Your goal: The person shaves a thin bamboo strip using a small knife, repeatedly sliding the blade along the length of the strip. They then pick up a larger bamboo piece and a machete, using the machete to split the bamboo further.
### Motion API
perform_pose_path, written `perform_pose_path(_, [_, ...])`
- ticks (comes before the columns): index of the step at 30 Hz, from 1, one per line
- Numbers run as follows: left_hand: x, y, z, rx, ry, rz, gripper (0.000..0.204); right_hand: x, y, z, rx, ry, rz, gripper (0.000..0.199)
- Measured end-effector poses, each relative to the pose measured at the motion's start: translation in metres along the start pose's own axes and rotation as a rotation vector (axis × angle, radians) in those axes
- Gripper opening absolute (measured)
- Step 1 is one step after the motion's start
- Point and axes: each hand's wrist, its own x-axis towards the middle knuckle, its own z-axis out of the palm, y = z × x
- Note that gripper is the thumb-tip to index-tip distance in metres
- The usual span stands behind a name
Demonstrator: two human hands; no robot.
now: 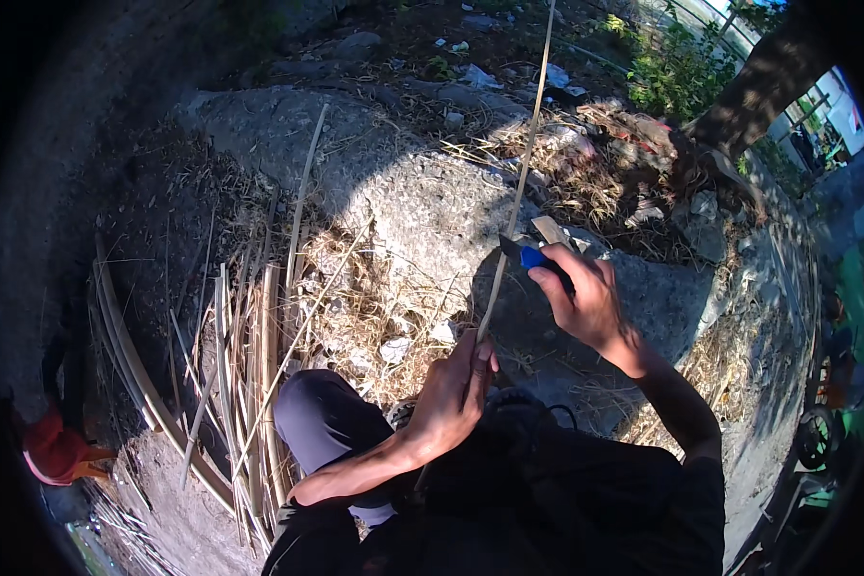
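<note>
A long, thin bamboo strip (522, 182) rises from my left hand (448, 396) toward the top of the view. The fingers of that hand are closed round its lower part. My right hand (586, 296) grips a knife (532, 256) with a blue handle. Its dark blade points left and lies at the strip, a little above my left hand; whether it touches cannot be made out. Just behind the knife, a short flat piece of wood (550, 230) shows above my right fingers. My knee (322, 413) in dark trousers is left of my left forearm.
Several split bamboo strips (264, 384) lie in a bundle to my left. Pale shavings (355, 298) cover the ground by a rough concrete slab (422, 206). A tree trunk (768, 86) stands far right, with dry litter (605, 173) near it. A red object (53, 448) sits far left.
</note>
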Motion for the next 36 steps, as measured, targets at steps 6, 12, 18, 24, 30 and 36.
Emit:
perform_pose_path(6, [-0.001, -0.001, 0.003, -0.104, -0.166, -0.106, 0.038, 0.009, 0.049, -0.019, 0.175, 0.105, 0.168, 0.021])
perform_pose_path(12, [0.007, 0.003, -0.006, -0.415, -0.276, -0.226, 0.04, 0.019, 0.013, -0.017, 0.642, 0.055, 0.379, 0.024])
perform_pose_path(18, [0.011, 0.016, -0.026, -0.048, -0.34, -0.153, 0.044, 0.036, -0.014, -0.032, 0.846, -0.053, 0.495, 0.024])
perform_pose_path(24, [0.012, 0.048, -0.029, 0.096, -0.181, -0.151, 0.038, 0.037, -0.032, -0.009, 0.866, -0.098, 0.391, 0.02])
perform_pose_path(30, [-0.017, 0.046, -0.031, -0.096, -0.038, -0.151, 0.04, 0.029, -0.054, -0.013, 0.424, -0.195, 0.177, 0.025])
perform_pose_path(36, [-0.032, 0.04, -0.027, 0.097, 0.094, -0.131, 0.031, -0.007, -0.063, 0.006, 0.202, -0.23, -0.13, 0.03])
